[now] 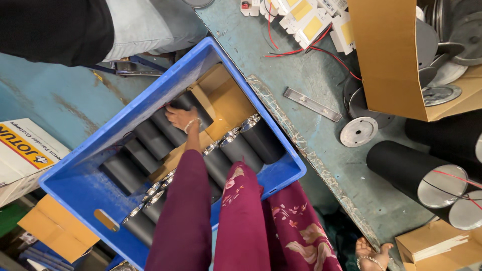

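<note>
The crate (75,185) is bright blue, lined with brown cardboard (228,100). The tubes (150,138) inside are matt black with shiny silver ends. The sleeve (183,211) is plain maroon — the cloth (296,231) beside it maroon with pale pink flowers. The tabletop (306,80) is worn blue-grey. Red and black wires (301,50) run from white-and-yellow panels (306,22). A tan box (389,60) holds silver discs (442,93).

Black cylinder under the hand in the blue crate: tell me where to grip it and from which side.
Come from above and wrap the fingers over the barrel of the black cylinder. It lies on its side, last in its row. One flank is packed against a neighbour and the cardboard flank looks free, so that is probably the easier side.
</note>
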